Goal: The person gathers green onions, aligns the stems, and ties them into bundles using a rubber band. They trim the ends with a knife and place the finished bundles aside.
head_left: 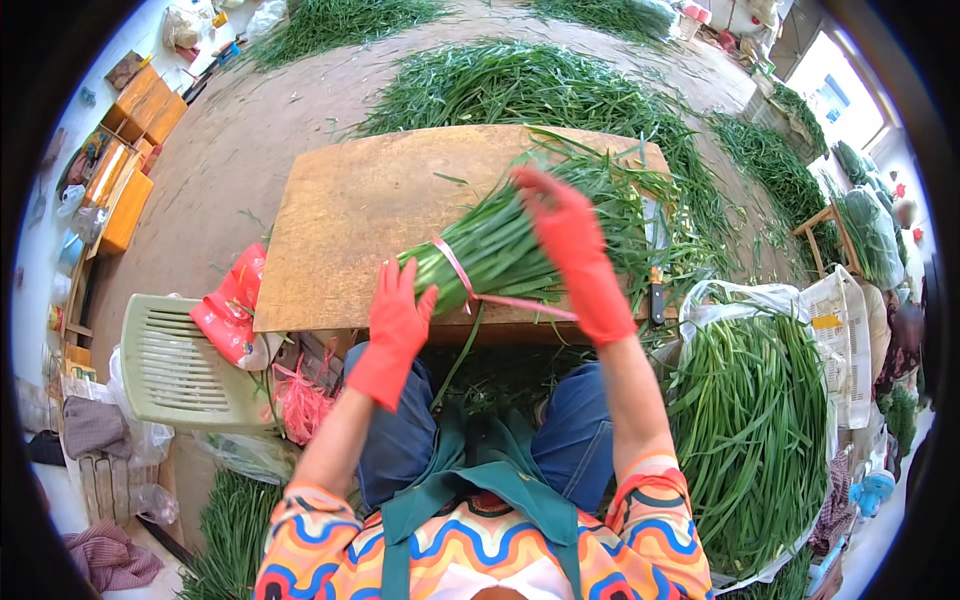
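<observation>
Your left hand (398,325), in a red glove, is open with fingers spread, its palm pressed flat against the cut end of the bundle (500,245). Your right hand (572,250), gloved the same, lies across the top of the bundle, fingers stretched toward the leaf end; whether it grips the stalks or only rests on them, you cannot tell from here.

The bundle of green stalks lies on the wooden worktop (370,210), near its front edge. Its long axis runs from the cut end at your left hand up and away to the right, where the leaves fan out. A pink band (458,272) wraps it just beside the cut end, and a loose tail of it trails right, under your right wrist.

Left of the worktop, a red plastic bag (232,308) leans against its corner, with a pale green slatted crate (178,368) below it. Right of the worktop, a white sack (760,420) lies open, full of the same stalks, and beyond it stands a white woven bag (835,340) with a yellow patch.
</observation>
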